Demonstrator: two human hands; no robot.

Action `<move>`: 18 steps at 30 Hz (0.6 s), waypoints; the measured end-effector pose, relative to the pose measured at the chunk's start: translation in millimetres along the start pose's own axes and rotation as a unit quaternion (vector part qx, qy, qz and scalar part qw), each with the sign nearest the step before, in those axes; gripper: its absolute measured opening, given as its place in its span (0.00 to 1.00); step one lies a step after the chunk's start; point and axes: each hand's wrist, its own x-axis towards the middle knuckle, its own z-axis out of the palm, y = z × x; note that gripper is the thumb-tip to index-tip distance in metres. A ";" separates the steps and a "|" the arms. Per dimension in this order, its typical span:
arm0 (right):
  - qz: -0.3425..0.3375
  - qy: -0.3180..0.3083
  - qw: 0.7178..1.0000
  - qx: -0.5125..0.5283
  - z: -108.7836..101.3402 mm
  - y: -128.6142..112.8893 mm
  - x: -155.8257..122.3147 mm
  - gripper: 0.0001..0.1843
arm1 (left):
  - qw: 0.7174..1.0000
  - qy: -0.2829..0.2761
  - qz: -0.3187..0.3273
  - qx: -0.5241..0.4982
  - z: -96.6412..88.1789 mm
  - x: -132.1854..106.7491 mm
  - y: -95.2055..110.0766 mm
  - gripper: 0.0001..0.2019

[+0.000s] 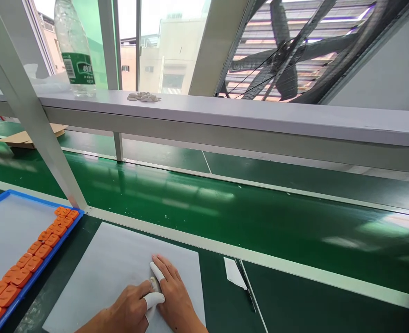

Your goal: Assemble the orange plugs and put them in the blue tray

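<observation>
My right hand (172,296) lies flat on a white sheet (103,273) at the bottom middle, fingers stretched out, with a white finger cot on its index finger. My left hand (128,309) is curled beside it. Its thumb, also in a white cot, presses against the right index finger. A small pale thing (153,280) shows between the two hands; I cannot make out what it is.
A blue tray (3,196) at the left holds rows of several orange parts (34,259). A green conveyor belt (225,217) runs behind the sheet, with a slanted metal post (34,115). On the shelf above stand a plastic bottle (74,51) and a small pile of finger cots (144,96). A paper scrap (234,273) lies to the right.
</observation>
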 end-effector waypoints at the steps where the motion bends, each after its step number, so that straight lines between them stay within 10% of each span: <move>1: -0.002 0.002 1.000 0.001 1.2 0.9 -0.6 0.36 | 1.000 -0.020 -0.004 -0.001 -4.1 2.4 0.6 0.19; 9: -0.016 0.042 0.999 0.014 10.3 6.2 -2.7 0.31 | 1.000 0.004 0.007 -0.027 -12.0 9.5 6.0 0.07; 18: -0.038 0.062 0.997 -0.011 12.3 12.7 -4.1 0.30 | 0.995 0.053 0.041 -0.070 10.9 -3.8 -10.5 0.18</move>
